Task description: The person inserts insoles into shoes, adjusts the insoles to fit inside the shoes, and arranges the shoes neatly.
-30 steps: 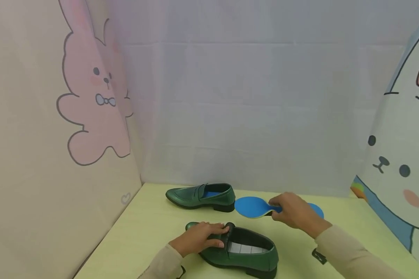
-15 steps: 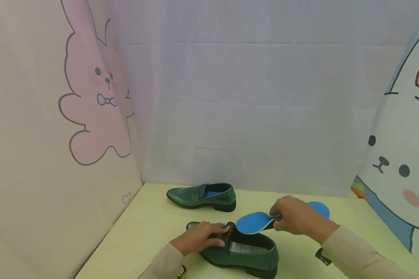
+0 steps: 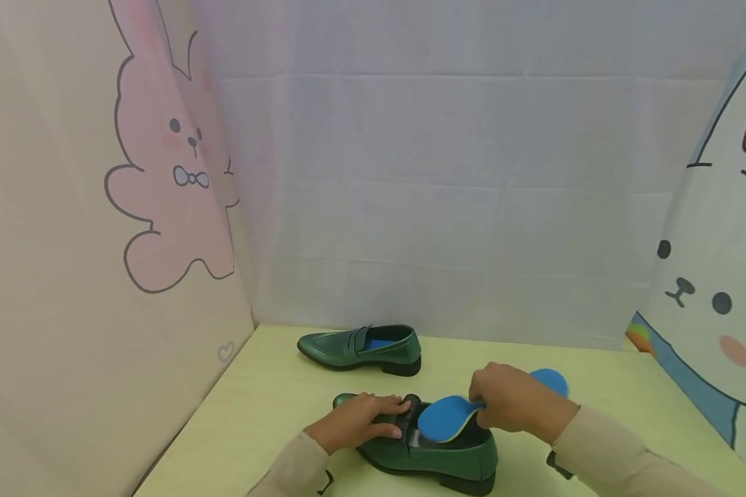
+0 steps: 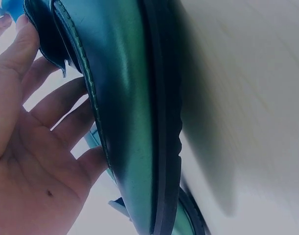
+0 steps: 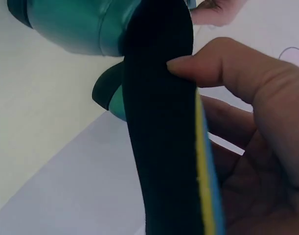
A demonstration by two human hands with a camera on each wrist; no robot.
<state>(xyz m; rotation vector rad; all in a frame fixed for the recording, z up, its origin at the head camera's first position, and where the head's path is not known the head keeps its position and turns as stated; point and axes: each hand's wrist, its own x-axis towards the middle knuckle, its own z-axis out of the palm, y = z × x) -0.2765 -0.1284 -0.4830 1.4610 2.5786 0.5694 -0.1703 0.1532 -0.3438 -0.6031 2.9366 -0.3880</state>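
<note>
A green loafer (image 3: 438,464) lies on the table with its toe to the left and a pale, gridded lining inside. My left hand (image 3: 354,422) rests on its upper, fingers fairly straight near the opening; in the left wrist view the palm stands apart from the shoe (image 4: 125,98). My right hand (image 3: 516,402) pinches the middle of a blue insole (image 3: 443,418), thumb on its black underside. The insole's left end hangs tilted over the loafer's opening, while its other end sticks out behind the hand. Its yellow edge shows in the right wrist view.
Farther back stands the matching green loafer (image 3: 329,351), with something blue (image 3: 378,344) inside it. A pale yellow table (image 3: 255,400) lies under both shoes. White curtain (image 3: 447,207) closes off the back, and rabbit-printed sheets hang left and right.
My right hand has brought the insole down and nearer, from beside the far loafer to over the near loafer's opening. My left hand has stayed on the near shoe.
</note>
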